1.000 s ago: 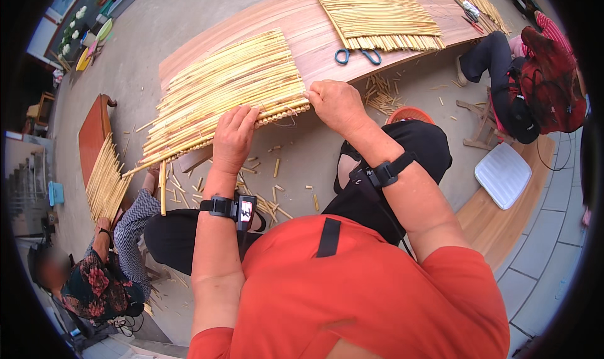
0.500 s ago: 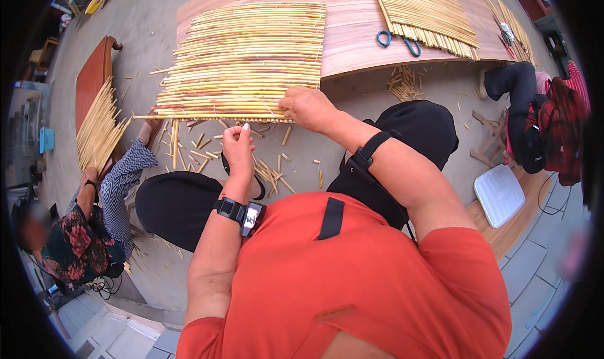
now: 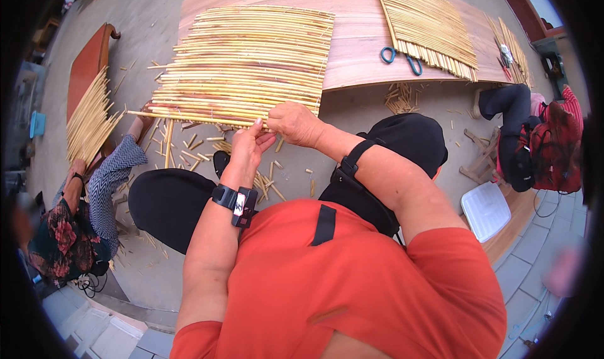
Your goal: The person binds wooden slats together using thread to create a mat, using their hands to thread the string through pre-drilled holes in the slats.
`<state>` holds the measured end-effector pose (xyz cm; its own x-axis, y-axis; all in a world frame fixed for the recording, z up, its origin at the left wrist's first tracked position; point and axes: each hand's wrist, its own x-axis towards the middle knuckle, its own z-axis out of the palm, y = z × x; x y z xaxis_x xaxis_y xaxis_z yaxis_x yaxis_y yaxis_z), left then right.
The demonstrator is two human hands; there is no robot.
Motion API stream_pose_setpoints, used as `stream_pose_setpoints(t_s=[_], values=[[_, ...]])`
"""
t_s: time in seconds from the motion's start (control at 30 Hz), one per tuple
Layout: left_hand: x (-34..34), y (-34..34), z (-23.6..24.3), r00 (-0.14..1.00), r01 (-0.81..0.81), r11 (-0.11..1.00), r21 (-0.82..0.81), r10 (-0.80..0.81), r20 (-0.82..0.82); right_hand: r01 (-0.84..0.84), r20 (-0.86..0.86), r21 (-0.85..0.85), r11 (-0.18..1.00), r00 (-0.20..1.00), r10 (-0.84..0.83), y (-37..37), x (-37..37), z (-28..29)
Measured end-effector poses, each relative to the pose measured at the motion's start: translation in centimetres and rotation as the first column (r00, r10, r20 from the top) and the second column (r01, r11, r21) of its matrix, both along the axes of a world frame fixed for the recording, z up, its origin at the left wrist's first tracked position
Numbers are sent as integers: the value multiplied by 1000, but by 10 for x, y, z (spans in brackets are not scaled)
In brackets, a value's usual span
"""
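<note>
The mat (image 3: 245,60) is made of pale yellow straw stalks, dry and matt, laid side by side. It is spread on a board (image 3: 358,44) of smooth reddish wood with a faint sheen. Beyond the mat, scissors (image 3: 401,58) with blue plastic handles and metal blades are seen on that board. Below the board, the ground (image 3: 371,104) is rough grey concrete, strewn with cut straw bits (image 3: 189,151). Both wrists are bound with black straps (image 3: 236,200).

grey concrete floor (image 3: 157,19), daylight
</note>
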<state>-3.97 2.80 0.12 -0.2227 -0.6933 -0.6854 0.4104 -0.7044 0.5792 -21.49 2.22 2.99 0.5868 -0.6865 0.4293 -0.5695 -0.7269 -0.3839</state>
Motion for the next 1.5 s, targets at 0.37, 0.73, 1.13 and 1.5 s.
stream_pose_setpoints(t_s=[0.37, 0.73, 1.13, 1.5], values=[[1, 4, -7, 997, -41, 988, -147, 32, -67, 87, 463, 245, 966, 865, -195, 2, 45, 82], [-10, 9, 14, 990, -133, 958, -256, 119, -72, -592, 780, 621, 513, 527, -337, 3, 33, 138], [-7, 0, 10, 997, -67, 995, -74, 69, 33, -817, 887, -116, 565, -341, -312, -22, -16, 179], [0, 0, 1, 999, -40, 996, -80, 42, 22, -566, 958, 145, 812, -126, -259, -36, -39, 187]])
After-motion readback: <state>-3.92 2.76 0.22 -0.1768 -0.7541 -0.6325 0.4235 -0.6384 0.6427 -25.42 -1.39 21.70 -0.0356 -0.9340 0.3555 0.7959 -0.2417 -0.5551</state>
